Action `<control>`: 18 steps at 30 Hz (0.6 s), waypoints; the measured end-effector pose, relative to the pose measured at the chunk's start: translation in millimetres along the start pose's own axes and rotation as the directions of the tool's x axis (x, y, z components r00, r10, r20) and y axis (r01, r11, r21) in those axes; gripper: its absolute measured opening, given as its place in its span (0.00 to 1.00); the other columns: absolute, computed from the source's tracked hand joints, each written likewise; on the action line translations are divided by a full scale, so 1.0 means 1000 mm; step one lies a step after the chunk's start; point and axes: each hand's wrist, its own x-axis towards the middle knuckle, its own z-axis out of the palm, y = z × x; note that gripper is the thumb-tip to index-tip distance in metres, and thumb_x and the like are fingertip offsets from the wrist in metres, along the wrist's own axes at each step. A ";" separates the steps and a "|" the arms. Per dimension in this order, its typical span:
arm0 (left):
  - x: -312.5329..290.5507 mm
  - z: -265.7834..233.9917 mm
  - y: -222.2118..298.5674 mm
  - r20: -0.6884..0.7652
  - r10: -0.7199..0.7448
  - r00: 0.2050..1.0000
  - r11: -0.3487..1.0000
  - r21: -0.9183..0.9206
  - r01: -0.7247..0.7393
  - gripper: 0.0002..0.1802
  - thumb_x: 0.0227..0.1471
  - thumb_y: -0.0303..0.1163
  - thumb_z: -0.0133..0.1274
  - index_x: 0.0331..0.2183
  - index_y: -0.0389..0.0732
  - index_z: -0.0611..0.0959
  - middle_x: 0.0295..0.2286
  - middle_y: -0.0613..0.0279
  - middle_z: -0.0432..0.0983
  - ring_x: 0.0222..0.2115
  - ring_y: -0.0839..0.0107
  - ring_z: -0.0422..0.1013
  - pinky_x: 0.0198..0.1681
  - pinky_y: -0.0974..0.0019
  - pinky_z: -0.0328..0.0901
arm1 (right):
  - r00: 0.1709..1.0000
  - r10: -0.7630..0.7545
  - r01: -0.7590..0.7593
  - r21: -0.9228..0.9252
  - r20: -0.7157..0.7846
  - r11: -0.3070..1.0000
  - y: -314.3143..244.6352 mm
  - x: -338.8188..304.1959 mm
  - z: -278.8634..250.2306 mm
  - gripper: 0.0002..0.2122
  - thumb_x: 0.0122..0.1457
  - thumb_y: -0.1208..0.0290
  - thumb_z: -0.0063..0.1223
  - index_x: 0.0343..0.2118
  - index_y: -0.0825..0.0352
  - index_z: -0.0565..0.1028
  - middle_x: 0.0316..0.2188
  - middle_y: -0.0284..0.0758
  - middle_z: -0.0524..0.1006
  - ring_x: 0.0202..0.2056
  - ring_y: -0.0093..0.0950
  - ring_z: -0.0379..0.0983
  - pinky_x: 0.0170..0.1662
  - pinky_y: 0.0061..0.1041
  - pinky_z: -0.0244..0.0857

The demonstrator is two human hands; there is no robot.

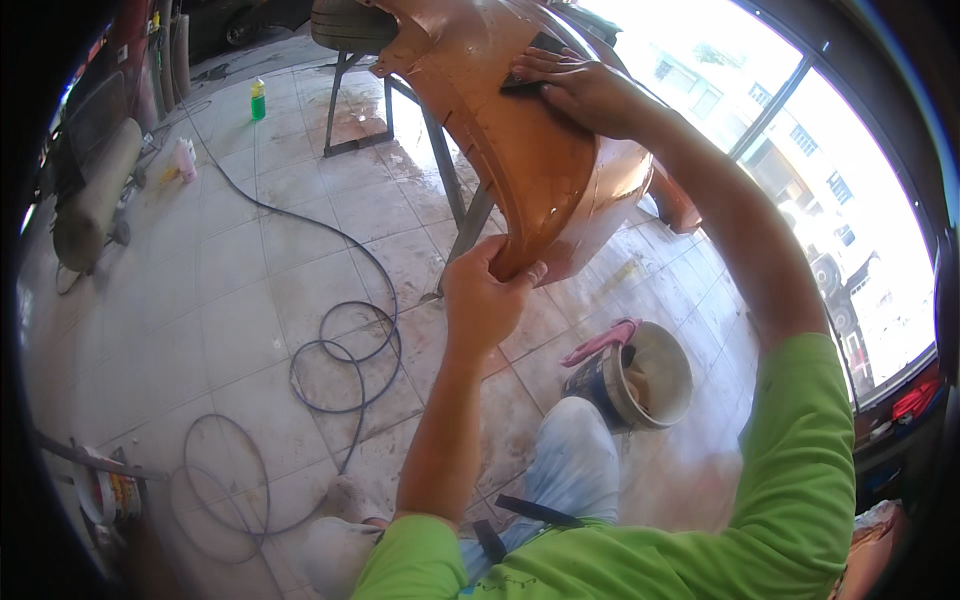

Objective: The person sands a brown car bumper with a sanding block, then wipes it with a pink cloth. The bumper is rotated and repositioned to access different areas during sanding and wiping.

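An orange car bumper (pixel 540 150) rests on a dark metal stand (pixel 447 160) in front of me, its surface shiny as if wet. My left hand (pixel 485 295) is closed round the bumper's lower near corner, thumb on one side. Higher up, my right hand (pixel 595 92) lies over the painted face with its fingers pressed on a dark, thin piece of sandpaper (pixel 516 84). Parts of that sheet stick out beyond the fingers; the rest is hidden under them.
Below the bumper stands a bucket (pixel 684 375) with a pink cloth (pixel 603 341) over its rim. A dark hose (pixel 377 265) loops across the tiled floor at left. Farther off are a green bottle (pixel 258 103), a pale bottle (pixel 186 162), a tank (pixel 97 200) and a tyre (pixel 350 27).
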 end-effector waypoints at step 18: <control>0.005 -0.006 -0.008 0.070 -0.011 0.997 0.998 0.060 0.007 0.14 0.49 0.18 0.66 0.40 0.29 0.86 0.32 0.60 0.85 0.33 0.80 0.77 0.38 0.72 0.71 | 0.977 -0.212 0.211 -0.051 -0.028 0.976 -0.008 -0.098 0.019 0.21 0.68 0.76 0.47 0.64 0.63 0.71 0.68 0.36 0.67 0.71 0.36 0.56 0.74 0.38 0.51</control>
